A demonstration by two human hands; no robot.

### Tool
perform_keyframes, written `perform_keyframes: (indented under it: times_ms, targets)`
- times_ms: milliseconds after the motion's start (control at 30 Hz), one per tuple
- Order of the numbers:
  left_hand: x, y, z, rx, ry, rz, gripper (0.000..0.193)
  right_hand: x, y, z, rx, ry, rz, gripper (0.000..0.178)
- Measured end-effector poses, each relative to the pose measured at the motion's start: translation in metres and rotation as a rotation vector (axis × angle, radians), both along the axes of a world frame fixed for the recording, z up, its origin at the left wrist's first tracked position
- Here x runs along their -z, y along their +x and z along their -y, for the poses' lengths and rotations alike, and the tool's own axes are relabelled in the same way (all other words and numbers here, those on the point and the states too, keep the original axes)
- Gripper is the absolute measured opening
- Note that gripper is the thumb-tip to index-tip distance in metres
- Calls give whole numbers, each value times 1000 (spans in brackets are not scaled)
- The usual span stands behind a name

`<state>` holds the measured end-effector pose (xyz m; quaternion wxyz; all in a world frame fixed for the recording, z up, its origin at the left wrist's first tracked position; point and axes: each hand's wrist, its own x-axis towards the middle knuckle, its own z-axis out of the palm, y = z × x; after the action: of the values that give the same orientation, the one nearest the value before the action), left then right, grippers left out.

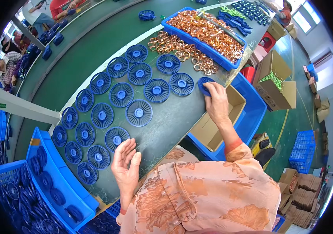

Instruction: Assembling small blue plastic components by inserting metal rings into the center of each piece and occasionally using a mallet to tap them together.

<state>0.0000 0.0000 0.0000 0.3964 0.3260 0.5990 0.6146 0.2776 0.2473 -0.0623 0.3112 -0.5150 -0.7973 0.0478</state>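
Observation:
My right hand (pixel 217 102) pinches the edge of a blue round fan grille (pixel 203 83) at the right end of the rows, low over the dark green table (pixel 166 121). My left hand (pixel 126 163) is open, palm turned inward with the thumb apart, holding nothing. It is right beside another blue fan grille (pixel 116 139) at the near edge of the rows. Several more such grilles, each with thin spokes and a solid hub, lie flat in slanting rows across the table, such as this grille (pixel 139 113). Copper-coloured rings (pixel 174 46) lie loose beyond them.
A blue tray (pixel 169 28) heaped with copper-coloured rings stands at the far right. At my left are a blue bin (pixel 34 134) and a blue crate (pixel 2 169) with grilles. A cardboard box (pixel 234 93) sits in a blue tub (pixel 258 109) to my right. Co-workers are beyond.

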Motion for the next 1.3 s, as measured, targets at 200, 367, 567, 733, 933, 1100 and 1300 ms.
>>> perform_keyframes:
  times_ms: [200, 367, 567, 733, 933, 1100, 1300]
  targets:
    - [1, 2, -4, -49, -7, -61, 48, -19, -5, -4, -97, -8, -51, 35]
    - [-3, -1, -3, -99, -4, -69, 44, -25, 12, -69, 119, 218, -89, 25]
    - [-3, -13, 2, -124, 65, -119, 40, -7, 41, -103, 125, 50, -83, 18]
    - [-15, -28, 24, -211, 121, -214, 39, 14, 46, -109, 63, 124, -101, 14]
    - [-41, -41, 52, -386, 98, -313, 39, 8, 35, -121, 87, 129, -123, 14]
    - [-59, -62, 93, -552, 16, -555, 37, 7, 35, -118, 151, 114, -135, 16]
    - [-41, -142, 170, -780, -459, -1213, 40, 6, 30, -118, 161, 39, -65, 25]
